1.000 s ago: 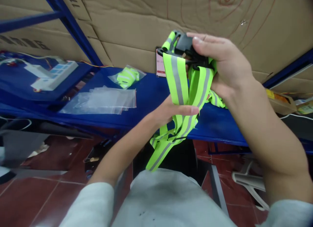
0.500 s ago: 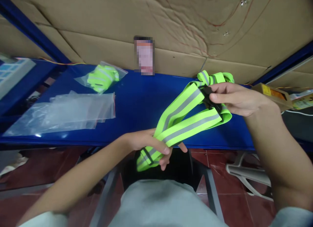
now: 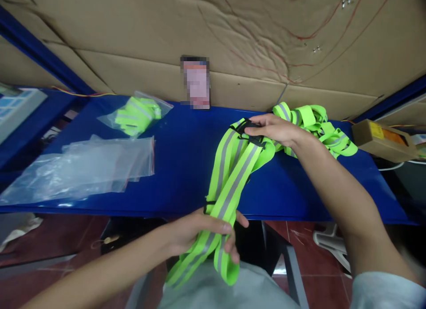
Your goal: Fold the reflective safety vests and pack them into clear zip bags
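At the bottom centre, the loose lower loops of the neon-yellow webbing strap with a grey reflective stripe (image 3: pixel 229 191) hang over the pale shirt (image 3: pixel 254 287). Just above them the left hand (image 3: pixel 199 225) is closed loosely around the gathered bands, thumb across the top, by a small black strap slider (image 3: pixel 209 205). From there the strap's long axis climbs, leaning right, over the near edge of the blue tabletop (image 3: pixel 186 167) to the right hand (image 3: pixel 278 129), which pinches the black plastic buckle (image 3: pixel 248 131) between thumb and fingers. So the strap lies between the hands: the left is nearer its loose loops, the right holds its buckle end.

Left of centre lie flat clear plastic bags (image 3: pixel 106 162), and beyond them a clear bag holding folded neon-yellow webbing (image 3: pixel 138 116). Right of centre, a tangled heap of neon-yellow straps (image 3: pixel 337 140) sits behind the right forearm, near a brown cardboard box (image 3: pixel 381 140).

The left palm is covered by webbing, the right fingertips partly merge with the buckle, and whether that is fastened I cannot tell. The phone-like slab (image 3: pixel 197 85) at upper centre is pixelated; the box's contents are unclear.
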`<state>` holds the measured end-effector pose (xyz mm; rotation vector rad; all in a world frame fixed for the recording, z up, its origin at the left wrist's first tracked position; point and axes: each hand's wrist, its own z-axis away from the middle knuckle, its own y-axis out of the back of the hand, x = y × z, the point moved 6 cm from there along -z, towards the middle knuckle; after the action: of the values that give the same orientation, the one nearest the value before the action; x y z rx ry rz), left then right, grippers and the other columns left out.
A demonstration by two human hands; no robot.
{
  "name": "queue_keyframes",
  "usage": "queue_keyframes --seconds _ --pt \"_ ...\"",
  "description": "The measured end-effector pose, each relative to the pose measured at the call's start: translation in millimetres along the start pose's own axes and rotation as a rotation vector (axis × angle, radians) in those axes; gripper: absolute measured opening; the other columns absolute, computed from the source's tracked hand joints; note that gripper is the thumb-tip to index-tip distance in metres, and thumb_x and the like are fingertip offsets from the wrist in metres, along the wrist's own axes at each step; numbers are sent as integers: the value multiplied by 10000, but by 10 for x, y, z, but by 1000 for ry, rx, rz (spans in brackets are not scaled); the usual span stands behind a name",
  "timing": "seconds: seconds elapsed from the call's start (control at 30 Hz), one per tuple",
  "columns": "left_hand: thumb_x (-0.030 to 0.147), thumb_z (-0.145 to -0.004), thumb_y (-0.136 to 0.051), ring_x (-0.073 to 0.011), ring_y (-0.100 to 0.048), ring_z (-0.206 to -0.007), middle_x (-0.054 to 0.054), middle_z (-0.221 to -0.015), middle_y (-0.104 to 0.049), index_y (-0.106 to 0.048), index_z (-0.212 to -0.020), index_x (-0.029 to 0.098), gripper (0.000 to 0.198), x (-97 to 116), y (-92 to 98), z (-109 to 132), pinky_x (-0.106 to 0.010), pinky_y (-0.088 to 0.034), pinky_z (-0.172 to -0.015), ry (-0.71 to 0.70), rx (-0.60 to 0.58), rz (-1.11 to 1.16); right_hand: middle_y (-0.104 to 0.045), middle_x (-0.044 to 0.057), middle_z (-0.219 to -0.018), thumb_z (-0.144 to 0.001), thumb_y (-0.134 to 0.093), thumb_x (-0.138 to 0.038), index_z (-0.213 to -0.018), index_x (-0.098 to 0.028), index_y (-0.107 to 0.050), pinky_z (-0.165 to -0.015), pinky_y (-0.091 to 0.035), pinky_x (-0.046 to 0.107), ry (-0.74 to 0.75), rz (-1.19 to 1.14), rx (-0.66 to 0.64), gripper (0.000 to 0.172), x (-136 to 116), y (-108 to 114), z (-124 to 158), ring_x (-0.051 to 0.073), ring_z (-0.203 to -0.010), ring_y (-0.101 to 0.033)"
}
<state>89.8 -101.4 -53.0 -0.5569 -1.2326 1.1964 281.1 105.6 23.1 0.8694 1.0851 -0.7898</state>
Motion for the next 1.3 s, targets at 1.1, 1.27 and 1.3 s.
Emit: queue_keyframes --seconds 1.1,1.27,1.3 --pt "563 -1051 -374 -374 -211 -1589 -256 -1695 -193 -169 -1632 -3 837 1268 295 -684 -565 -237 -1280 -192 1058 -2315 -803 72 -929 -739 -886 -302 -805 -189 -778 -800 -568 298 -183 111 210 170 603 452 -679 208 -848 -729" --pt "490 -1082 -292 -345 -276 -1573 -209 -1691 -258 -256 -1623 30 711 1127 397 -304 -533 -287 -1268 -249 1022 -2397 -788 55 -903 -797 -801 -226 -789 -181 -777 -844 -543 315 -159 270 251 51 624 476 -745 228 -893 -723" --pt "477 -1084 -292 -341 -283 -1571 -200 -1690 -263 -274 -1621 45 690 1111 400 -261 -533 -295 -1264 -244 1004 -2401 -782 57 -882 -795 -791 -211 -778 -176 -773 -850 -538 327 -150 307 263 42 605 468 -747 243 -901 -721"
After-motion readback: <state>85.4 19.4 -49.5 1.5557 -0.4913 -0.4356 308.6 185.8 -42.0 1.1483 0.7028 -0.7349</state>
